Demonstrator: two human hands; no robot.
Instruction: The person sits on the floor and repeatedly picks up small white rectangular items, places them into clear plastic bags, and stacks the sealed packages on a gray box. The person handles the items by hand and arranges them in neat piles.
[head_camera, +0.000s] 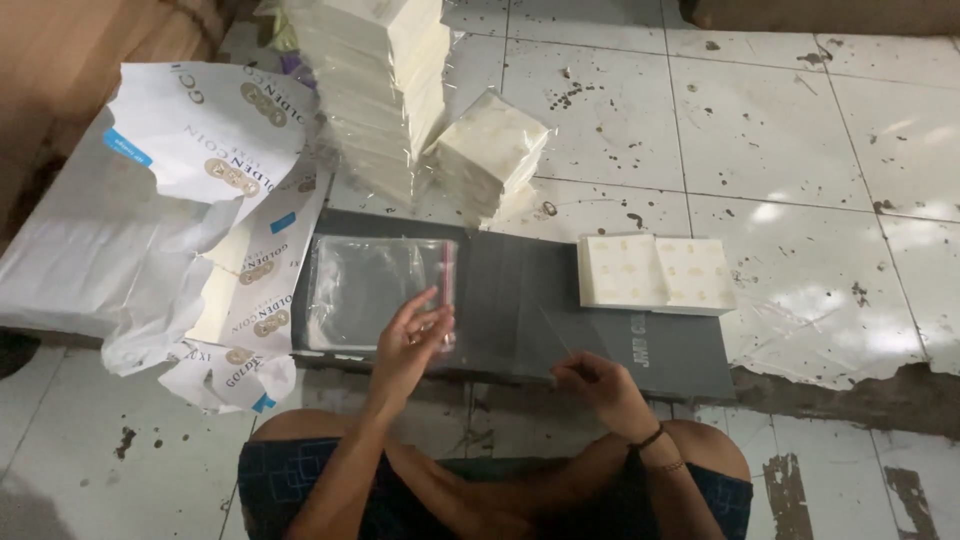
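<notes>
The left hand (408, 340) pinches the near edge of a clear plastic bag (375, 290) lying on a dark board (520, 290) on the tiled floor (800, 150). The right hand (600, 385) pinches a thin transparent sheet (565, 340) at the board's near edge. Two cream tissue packs (655, 272) lie side by side on the board further right.

Torn white paper wrapper (190, 200) with gold round emblems and small blue labels, at 9 o'clock. Tall stack of clear-wrapped cream packs (375, 85) at 12 o'clock; shorter tilted stack (490, 150) just beside it. Clear plastic bags (375, 290) flat on dark board, centre. Two square cream packs (655, 272) side by side, 3 o'clock.
</notes>
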